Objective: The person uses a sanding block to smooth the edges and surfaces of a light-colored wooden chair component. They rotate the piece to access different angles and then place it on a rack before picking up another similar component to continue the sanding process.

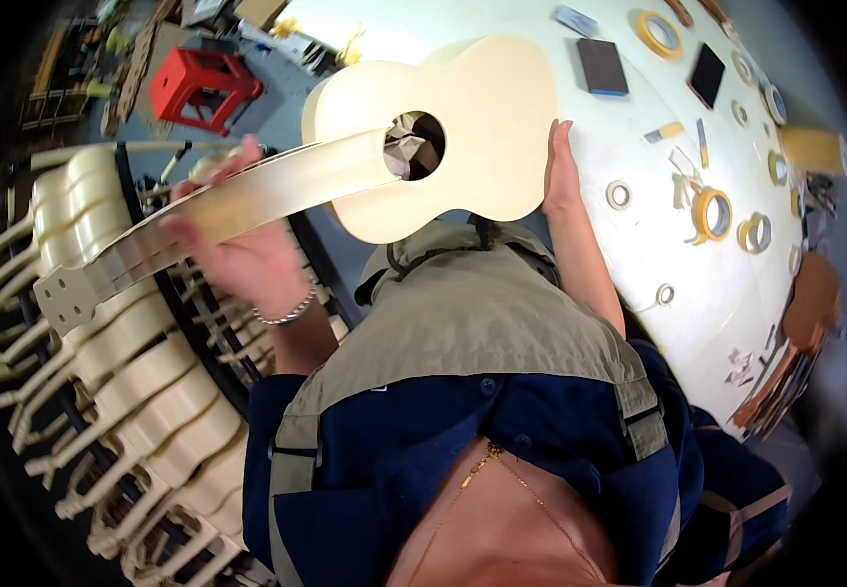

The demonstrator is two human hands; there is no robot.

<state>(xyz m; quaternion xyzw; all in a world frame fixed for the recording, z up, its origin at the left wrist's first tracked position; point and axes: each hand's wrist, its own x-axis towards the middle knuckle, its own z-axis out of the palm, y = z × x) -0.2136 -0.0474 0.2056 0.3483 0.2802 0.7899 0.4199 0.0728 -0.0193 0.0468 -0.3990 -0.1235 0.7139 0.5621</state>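
A cream, unstrung ukulele lies across in front of me, its face turned up and its neck pointing to the lower left. Crumpled paper shows inside the round sound hole. Around the neck, my left hand is closed from beneath, with fingers and thumb on opposite edges; it is slightly blurred. My right hand grips the rounded end of the body, thumb on the near side and the other fingers hidden. Several bare holes pierce the headstock.
Left of me, a rack holds several cream instrument bodies. A red stool stands at the far left. On the white table lie tape rolls, a dark sanding block, a phone and a cutter. Another person's sleeve is at lower right.
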